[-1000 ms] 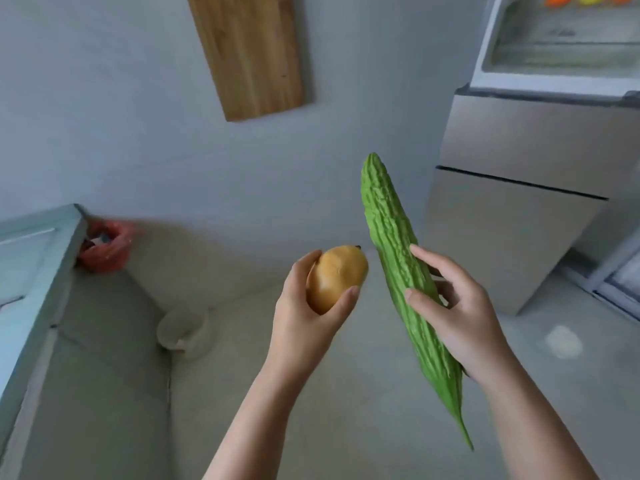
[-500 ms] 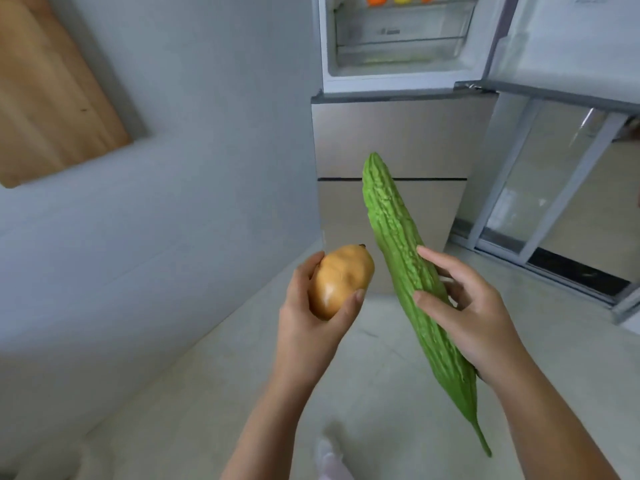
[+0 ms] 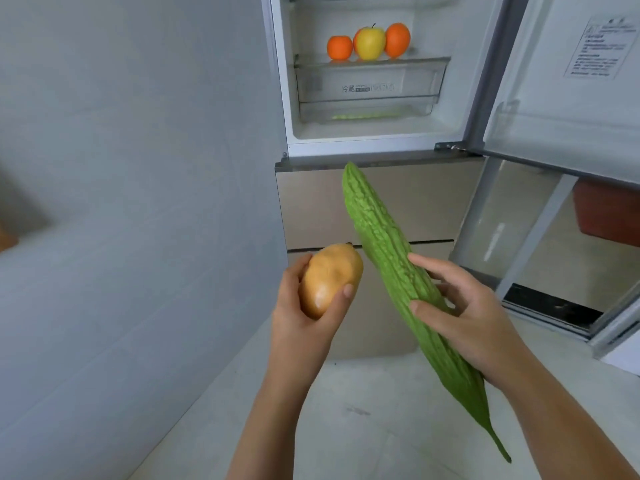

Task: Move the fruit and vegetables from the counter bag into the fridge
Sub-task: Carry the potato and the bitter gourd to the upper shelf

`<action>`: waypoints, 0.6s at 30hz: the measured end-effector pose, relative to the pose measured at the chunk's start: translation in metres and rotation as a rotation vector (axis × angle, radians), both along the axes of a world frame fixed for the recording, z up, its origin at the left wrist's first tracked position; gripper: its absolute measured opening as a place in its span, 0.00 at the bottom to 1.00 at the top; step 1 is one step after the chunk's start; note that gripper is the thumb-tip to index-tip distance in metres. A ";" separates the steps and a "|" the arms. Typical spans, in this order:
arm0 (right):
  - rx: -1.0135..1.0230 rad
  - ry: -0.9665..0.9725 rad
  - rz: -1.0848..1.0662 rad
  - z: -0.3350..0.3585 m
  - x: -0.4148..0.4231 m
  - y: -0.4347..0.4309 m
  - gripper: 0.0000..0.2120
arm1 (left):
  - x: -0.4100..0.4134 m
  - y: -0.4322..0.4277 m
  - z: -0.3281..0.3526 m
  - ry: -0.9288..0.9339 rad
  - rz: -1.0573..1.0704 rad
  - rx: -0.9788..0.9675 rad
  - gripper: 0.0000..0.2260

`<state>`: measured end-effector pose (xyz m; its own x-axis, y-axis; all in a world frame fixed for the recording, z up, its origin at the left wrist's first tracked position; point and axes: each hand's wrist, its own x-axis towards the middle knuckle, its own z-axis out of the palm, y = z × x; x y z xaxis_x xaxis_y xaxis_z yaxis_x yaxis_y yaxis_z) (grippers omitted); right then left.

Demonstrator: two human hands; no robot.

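Grey tiled wall flanks the open fridge [image 3: 367,109] at twelve o'clock. Left hand [image 3: 304,327] cups a mango [image 3: 329,280]; right hand [image 3: 464,317] grips a bitter gourd [image 3: 388,268], its long axis pointing toward the shelf, both hands about equally near.

A big grey wall [image 3: 121,168] fills the left side. Down at the foot of the wall lies a pale floor [image 3: 363,445] with a small grey mark [image 3: 358,410] on it. Far to the right of the wall stands a glass door [image 3: 502,230] with a silver bar [image 3: 533,237]. A red-brown thing [image 3: 606,216] shows behind the glass. A bit of brown wood [image 3: 5,239] sits on the wall's left edge.
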<state>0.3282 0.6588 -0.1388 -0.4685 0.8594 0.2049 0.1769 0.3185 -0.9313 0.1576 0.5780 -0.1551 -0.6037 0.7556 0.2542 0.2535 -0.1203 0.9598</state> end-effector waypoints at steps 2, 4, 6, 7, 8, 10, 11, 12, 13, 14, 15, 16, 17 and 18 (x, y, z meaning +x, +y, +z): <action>0.008 -0.018 0.021 0.002 -0.003 0.008 0.26 | -0.005 0.011 0.002 0.014 -0.002 0.004 0.24; 0.013 -0.021 -0.002 0.003 -0.007 0.034 0.26 | -0.011 0.037 -0.001 0.036 -0.016 -0.002 0.25; 0.055 -0.046 -0.008 0.007 -0.010 0.060 0.26 | -0.014 0.065 0.000 0.053 -0.022 -0.008 0.25; 0.099 -0.069 -0.013 0.009 -0.011 0.076 0.26 | -0.015 0.080 0.001 0.064 -0.024 -0.006 0.25; 0.137 -0.084 -0.016 0.013 -0.012 0.092 0.26 | -0.015 0.095 0.003 0.077 -0.023 -0.005 0.25; 0.161 -0.071 -0.007 0.023 -0.013 0.127 0.26 | -0.016 0.126 0.008 0.105 -0.011 0.009 0.26; 0.170 -0.062 -0.003 0.028 -0.013 0.146 0.26 | -0.017 0.143 0.011 0.117 -0.001 0.027 0.26; 0.186 -0.060 -0.005 0.033 -0.015 0.166 0.26 | -0.018 0.161 0.016 0.125 0.015 0.046 0.26; 0.204 -0.061 -0.008 0.040 -0.015 0.186 0.26 | -0.019 0.179 0.022 0.129 0.030 0.063 0.25; 0.225 -0.056 -0.006 0.047 -0.016 0.205 0.26 | -0.019 0.197 0.030 0.135 0.043 0.084 0.25; 0.248 -0.052 0.001 0.054 -0.017 0.224 0.26 | -0.020 0.214 0.038 0.143 0.048 0.106 0.25; 0.270 -0.053 0.011 0.061 -0.018 0.242 0.26 | -0.020 0.231 0.046 0.155 0.048 0.126 0.25; 0.290 -0.059 0.022 0.068 -0.018 0.260 0.26 | -0.020 0.247 0.055 0.169 0.044 0.141 0.25; 0.307 -0.072 0.031 0.076 -0.020 0.278 0.27 | -0.020 0.262 0.063 0.186 0.041 0.156 0.24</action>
<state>0.3080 0.9368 -0.0630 -0.5165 0.7472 0.4182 0.2245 0.5895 -0.7760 0.1372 0.8398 -0.0918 -0.5653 0.6739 0.4756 0.4317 -0.2496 0.8668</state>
